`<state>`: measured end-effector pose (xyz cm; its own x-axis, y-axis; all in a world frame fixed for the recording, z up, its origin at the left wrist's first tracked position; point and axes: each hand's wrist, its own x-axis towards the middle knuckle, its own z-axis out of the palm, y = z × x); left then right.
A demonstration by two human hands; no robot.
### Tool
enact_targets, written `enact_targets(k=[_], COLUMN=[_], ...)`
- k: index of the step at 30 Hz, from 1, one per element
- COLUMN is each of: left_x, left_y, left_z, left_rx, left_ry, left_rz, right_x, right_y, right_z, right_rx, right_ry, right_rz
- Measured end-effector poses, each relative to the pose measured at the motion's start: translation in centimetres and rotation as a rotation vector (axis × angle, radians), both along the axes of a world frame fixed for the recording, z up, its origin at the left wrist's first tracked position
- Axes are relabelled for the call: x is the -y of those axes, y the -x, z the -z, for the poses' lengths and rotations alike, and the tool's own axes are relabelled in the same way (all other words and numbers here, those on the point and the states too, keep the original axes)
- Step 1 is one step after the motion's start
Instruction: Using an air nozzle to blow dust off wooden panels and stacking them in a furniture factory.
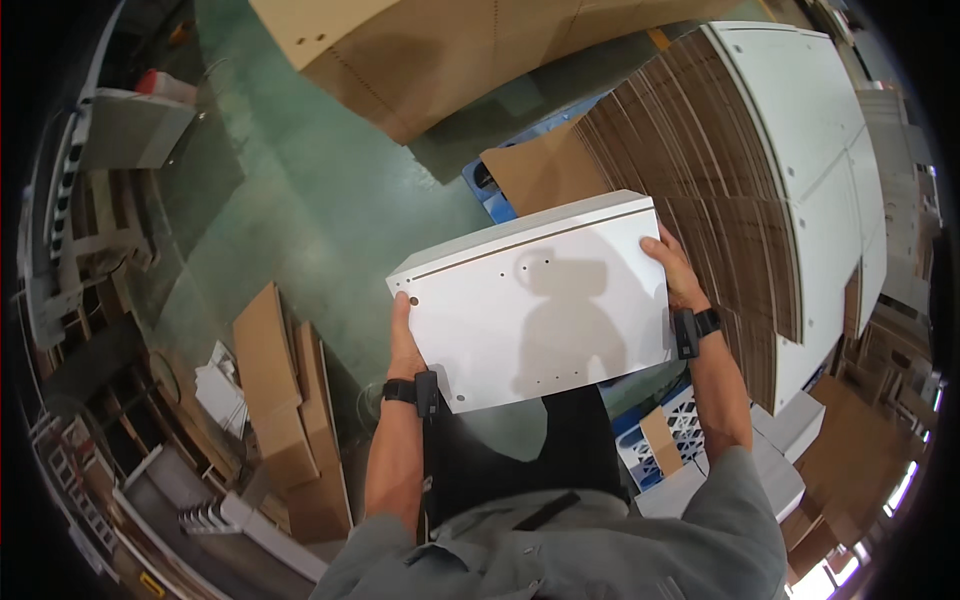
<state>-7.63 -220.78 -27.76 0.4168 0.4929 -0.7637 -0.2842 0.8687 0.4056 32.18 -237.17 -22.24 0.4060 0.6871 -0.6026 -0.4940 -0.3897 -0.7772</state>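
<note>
You have the white drilled panel [532,306] raised in both hands, in front of your dark trousers [500,465] and above the green floor [300,150]. Your left hand [402,338] pinches its left edge and your right hand [680,270] its right edge, each thumb on the upper face; most other fingers are hidden. Beyond your right hand are stacked brown-edged white panels [690,130]. Brown cardboard [545,172] overlaps the blue pallet [493,204], whose left corner shows. Farther out is a large cardboard box [430,70].
</note>
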Motion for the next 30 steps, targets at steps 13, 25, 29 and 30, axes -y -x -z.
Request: enact_targets(k=[13, 25, 29, 30], left_x=[-7.6, -10.1, -10.0, -9.9], left_y=[-6.8, -11.7, -13.1, -12.7], left_z=[31.4, 39.3, 40.2, 40.4], left_rx=[-0.044, -0.034, -0.037, -0.046], left_ry=[0.042, -0.09, -0.149, -0.157], left_rz=[-0.024, -0.017, -0.047, -0.044], right_x=[-12.0, -16.7, -16.6, -16.7], right_y=[-7.7, -13.7, -16.6, -16.5], right_z=[29.7, 40.1, 43.8, 44.0], right_rx=[0.012, -0.049, -0.035, -0.044], right_ry=[0.212, 0.198, 0.241, 0.233], right_rz=[-0.072, -0.096, -0.082, -0.081])
